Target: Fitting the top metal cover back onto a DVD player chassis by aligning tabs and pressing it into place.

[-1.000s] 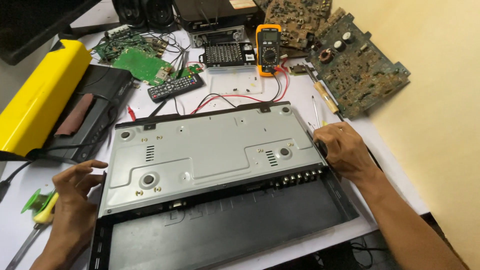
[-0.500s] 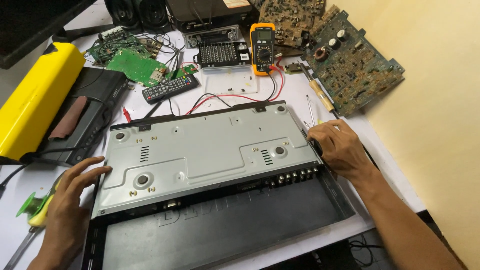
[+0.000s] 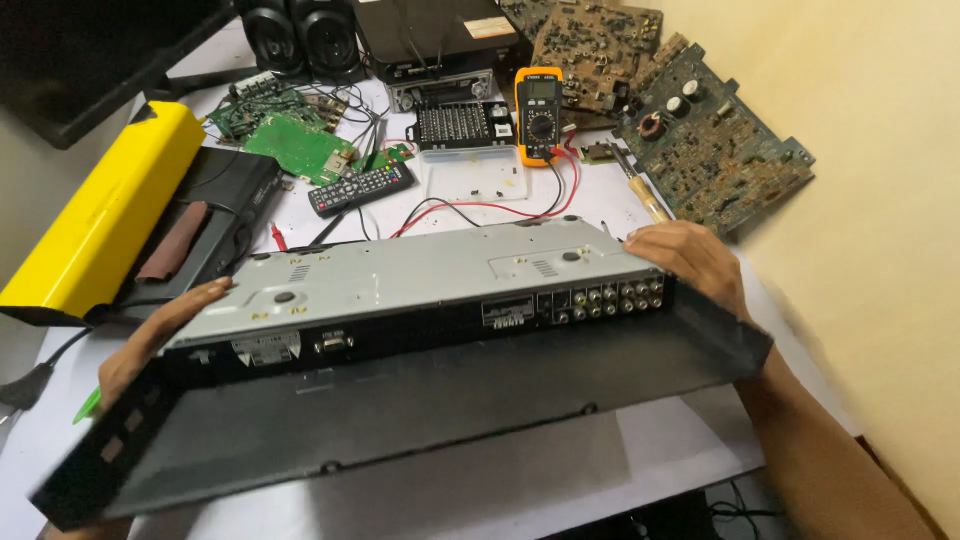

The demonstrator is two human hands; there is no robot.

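Grey metal chassis [image 3: 420,275] tilted up off white table [image 3: 560,215], rear jacks facing camera, dark cover [image 3: 400,410] hanging open below. Left hand [image 3: 150,335] flat against left end; right hand [image 3: 690,262] curled over right corner. Multimeter [image 3: 540,115], remote [image 3: 362,188] beyond.

Player chassis [image 3: 420,275]: centre, lifted off table [image 3: 560,480], underside up.
Loose cover [image 3: 400,410]: at 6 o'clock, hanging below chassis.
Left hand [image 3: 150,335]: 9 o'clock end.
Right hand [image 3: 690,262]: 3 o'clock end.
Multimeter [image 3: 540,115]: 12 o'clock, behind chassis.
Remote [image 3: 360,188]: 11 o'clock.
Circuit board [image 3: 710,140]: 2 o'clock.
Speakers [image 3: 300,35]: far 11 o'clock, probably on table.
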